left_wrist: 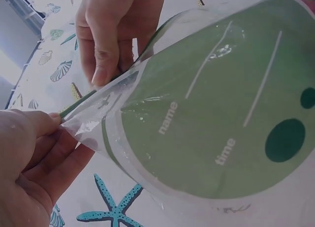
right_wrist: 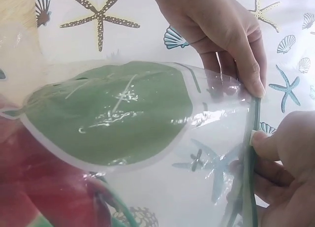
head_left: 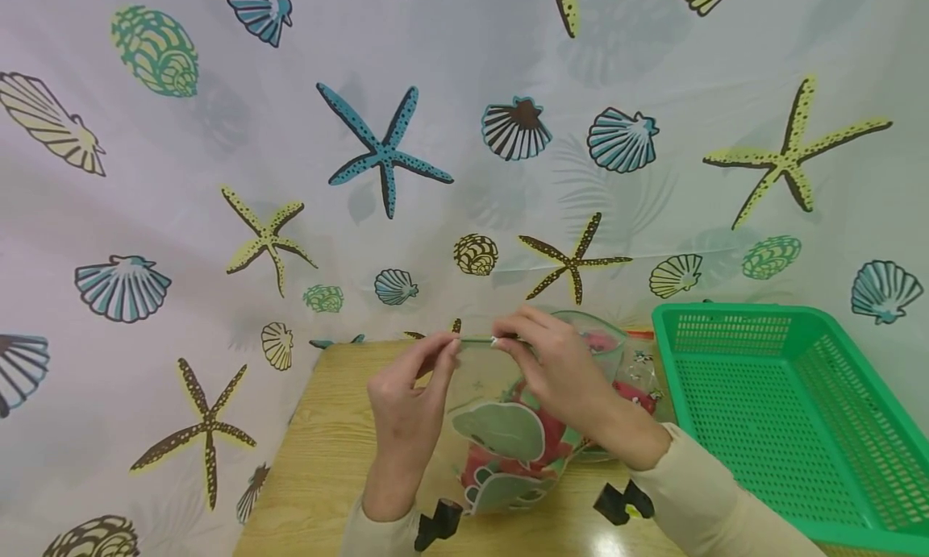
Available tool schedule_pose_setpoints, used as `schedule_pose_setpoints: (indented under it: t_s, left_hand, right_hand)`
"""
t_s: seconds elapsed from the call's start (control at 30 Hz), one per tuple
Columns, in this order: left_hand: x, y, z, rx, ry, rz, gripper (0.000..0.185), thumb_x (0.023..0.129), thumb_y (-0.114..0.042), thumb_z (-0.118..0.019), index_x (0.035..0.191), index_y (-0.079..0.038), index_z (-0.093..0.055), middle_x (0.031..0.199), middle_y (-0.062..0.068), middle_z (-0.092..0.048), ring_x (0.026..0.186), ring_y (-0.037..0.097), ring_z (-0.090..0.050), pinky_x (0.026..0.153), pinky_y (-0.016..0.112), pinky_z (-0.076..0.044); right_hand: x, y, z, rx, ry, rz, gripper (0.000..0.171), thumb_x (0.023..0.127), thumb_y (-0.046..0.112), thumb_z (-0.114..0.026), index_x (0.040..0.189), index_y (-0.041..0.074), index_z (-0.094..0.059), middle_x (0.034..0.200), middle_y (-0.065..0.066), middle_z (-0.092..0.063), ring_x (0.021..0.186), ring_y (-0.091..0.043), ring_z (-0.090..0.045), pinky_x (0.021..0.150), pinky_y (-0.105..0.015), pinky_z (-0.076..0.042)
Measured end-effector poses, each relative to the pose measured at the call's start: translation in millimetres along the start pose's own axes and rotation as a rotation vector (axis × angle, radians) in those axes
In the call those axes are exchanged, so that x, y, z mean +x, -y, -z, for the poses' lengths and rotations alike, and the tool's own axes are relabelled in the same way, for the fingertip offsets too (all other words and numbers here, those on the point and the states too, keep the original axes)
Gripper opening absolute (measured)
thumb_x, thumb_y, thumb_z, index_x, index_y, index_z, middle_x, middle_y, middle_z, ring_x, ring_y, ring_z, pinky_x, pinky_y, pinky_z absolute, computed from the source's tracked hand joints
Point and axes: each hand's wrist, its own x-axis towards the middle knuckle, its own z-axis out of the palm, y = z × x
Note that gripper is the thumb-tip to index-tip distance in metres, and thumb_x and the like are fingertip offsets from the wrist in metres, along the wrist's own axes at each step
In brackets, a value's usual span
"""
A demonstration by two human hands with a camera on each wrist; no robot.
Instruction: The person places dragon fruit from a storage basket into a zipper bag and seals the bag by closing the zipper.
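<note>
A clear zip bag (head_left: 501, 432) with pale green printed shapes stands upright over the wooden table, red and green items inside. Its green zip strip (right_wrist: 249, 182) runs along the top edge. My left hand (head_left: 410, 412) pinches one end of the strip between thumb and fingers. A little to the right, my right hand (head_left: 559, 372) pinches the strip at a small white slider (right_wrist: 256, 137). To the right of that hand the bag's mouth gapes in the head view. Printed words "name" and "time" show on the bag's green label (left_wrist: 211, 123).
Another clear bag (head_left: 640, 372) with red contents lies behind my right hand. A green plastic basket (head_left: 769, 416) stands at the right. The wooden table (head_left: 327, 452) meets a hanging cloth (head_left: 450, 49) with seashell and starfish prints. Black wrist mounts (head_left: 440, 523) sit by both sleeves.
</note>
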Motion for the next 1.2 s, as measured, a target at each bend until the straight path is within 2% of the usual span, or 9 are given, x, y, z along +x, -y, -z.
schedule_pose_setpoints:
  t_s: [0.27,0.63,0.9,1.2]
  left_hand:
    - [-1.8,4.0,2.7,-0.012,-0.017,0.022,0.007,0.090,-0.004,-0.071,0.096,-0.001,-0.074,0.082,0.010,-0.075,0.067,0.017,-0.071,0.073,0.015,-0.058]
    - [-3.0,8.3,7.1,0.010,-0.048,0.037,0.008,0.088,-0.002,-0.072,0.095,-0.002,-0.074,0.081,0.008,-0.075,0.066,0.014,-0.071,0.072,0.014,-0.058]
    - [-3.8,13.6,12.6,0.021,-0.076,0.047,0.011,0.085,0.002,-0.074,0.095,-0.003,-0.074,0.083,0.006,-0.076,0.066,0.012,-0.071,0.071,0.017,-0.059]
    - [-6.6,17.3,19.9,0.038,-0.078,0.088,0.010,0.086,-0.003,-0.074,0.096,-0.005,-0.075,0.082,0.006,-0.075,0.067,0.013,-0.070,0.074,0.017,-0.059]
  right_hand:
    - [-9,-10,4,-0.006,-0.014,-0.024,0.010,0.091,0.000,-0.066,0.100,0.004,-0.070,0.096,-0.004,-0.067,0.084,-0.012,-0.063,0.068,-0.024,-0.054]
    - [-19,-23,6,-0.034,-0.051,-0.034,0.014,0.088,-0.003,-0.069,0.100,0.003,-0.071,0.093,-0.003,-0.066,0.076,-0.010,-0.062,0.064,-0.020,-0.051]
    - [-27,-34,9,-0.092,-0.041,-0.083,0.014,0.087,-0.003,-0.070,0.100,0.004,-0.071,0.094,-0.003,-0.067,0.080,-0.012,-0.064,0.065,-0.026,-0.055]
    - [-37,-44,11,-0.106,-0.050,-0.108,0.012,0.087,-0.003,-0.070,0.097,0.003,-0.071,0.092,-0.004,-0.066,0.071,-0.008,-0.058,0.060,-0.018,-0.048]
